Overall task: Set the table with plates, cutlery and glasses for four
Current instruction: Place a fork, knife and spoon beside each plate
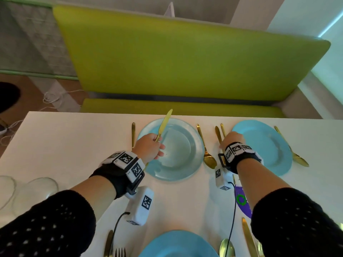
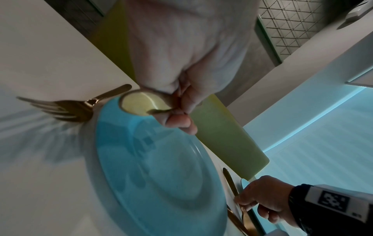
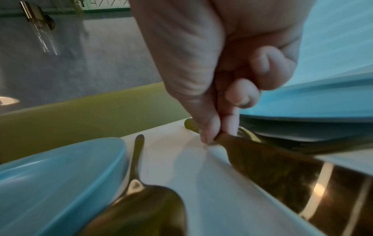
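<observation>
My left hand (image 1: 157, 143) grips a gold knife (image 1: 164, 124) by its handle, blade pointing up and away over the far-left blue plate (image 1: 193, 138). In the left wrist view the fingers (image 2: 177, 121) curl round the knife's handle (image 2: 139, 103) above that plate (image 2: 161, 167). My right hand (image 1: 228, 140) pinches a second gold knife (image 1: 218, 133), which lies on the white table between the two far plates. In the right wrist view thumb and fingertips (image 3: 210, 132) hold this knife (image 3: 282, 167) against the tabletop, beside the far-right blue plate (image 3: 312, 103).
A fork (image 1: 133, 134) lies left of the far-left plate, a spoon (image 1: 206, 149) right of it. Another spoon (image 1: 291, 147) lies right of the far-right plate (image 1: 269, 145). Nearest me is a third plate (image 1: 178, 243) with cutlery on both sides. Clear glasses (image 1: 35, 190) stand at the left. A green bench (image 1: 185, 58) runs behind the table.
</observation>
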A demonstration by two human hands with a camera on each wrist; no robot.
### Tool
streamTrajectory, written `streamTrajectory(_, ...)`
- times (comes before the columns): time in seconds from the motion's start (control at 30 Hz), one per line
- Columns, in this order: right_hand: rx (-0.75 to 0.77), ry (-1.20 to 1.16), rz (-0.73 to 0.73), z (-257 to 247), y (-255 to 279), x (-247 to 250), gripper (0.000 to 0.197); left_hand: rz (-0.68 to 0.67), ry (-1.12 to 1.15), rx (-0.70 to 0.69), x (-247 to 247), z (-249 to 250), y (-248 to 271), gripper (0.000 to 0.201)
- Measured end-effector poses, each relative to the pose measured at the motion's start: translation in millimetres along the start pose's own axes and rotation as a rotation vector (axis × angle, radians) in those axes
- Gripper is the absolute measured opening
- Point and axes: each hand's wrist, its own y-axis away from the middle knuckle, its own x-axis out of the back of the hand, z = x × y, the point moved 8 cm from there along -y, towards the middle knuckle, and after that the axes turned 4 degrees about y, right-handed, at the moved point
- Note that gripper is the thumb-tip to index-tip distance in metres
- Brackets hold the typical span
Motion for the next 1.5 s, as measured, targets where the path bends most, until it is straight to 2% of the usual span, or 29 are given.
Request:
streamTrajectory(0.3, -0.063, -0.131, 0.033, 3.8, -8.5, -1.8, 0.018, -0.006, -0.005, 0.008, -3.9, -0.3, -1.4, 0.019)
streamTrajectory(0.5, -0.047, -0.127, 0.072, 3.7, -10.2, 0.5, 0.021, -0.008, 0.006, 0.020, -3.4, -1.8, -0.6, 0.019)
streamTrajectory(0.7, 0.017, -0.151, 0.024, 0.5, -15.4, -2.3, 0.032, 0.028, 0.007, 0.028, 4.9, -7.2, -0.8, 0.018)
streamTrajectory(0.87, 0.010, -0.046, 0.062, -1.0, -11.0, 0.4, 0.020, 0.030, -0.002, 0.024, 5.9, -7.8, 3.0, 0.018)
streamTrajectory(1.03, -0.010, -0.091, 0.082, 3.8, -7.3, 3.7, 0.016, 0.022, -0.013, 0.021, 2.5, -7.0, 7.2, 0.018)
streamTrajectory(1.1, 0.004, -0.096, 0.072, 0.7, -2.5, 8.1, 0.023, 0.024, -0.002, 0.026, 0.1, -7.1, 8.8, 0.019)
streamTrajectory(1.2, 0.081, -0.014, -0.030, -16.4, 3.3, 5.6, 0.050, 0.019, 0.007, 0.028, -4.6, -6.2, 12.6, 0.020)
streamTrajectory(1.27, 0.140, 0.015, -0.054, -28.1, 6.5, 1.2, 0.055, 0.018, 0.000, 0.026, -6.7, -4.9, 15.6, 0.020)
streamTrajectory(1.37, 0.205, 0.075, -0.080, -39.2, 13.9, -6.3, 0.042, 0.017, 0.001, 0.027, -8.0, -3.6, 18.6, 0.021)
streamTrajectory(1.5, 0.192, 0.055, -0.111, -43.7, 20.3, -11.1, 0.029, 0.016, 0.004, 0.019, -4.9, -2.3, 20.7, 0.020)
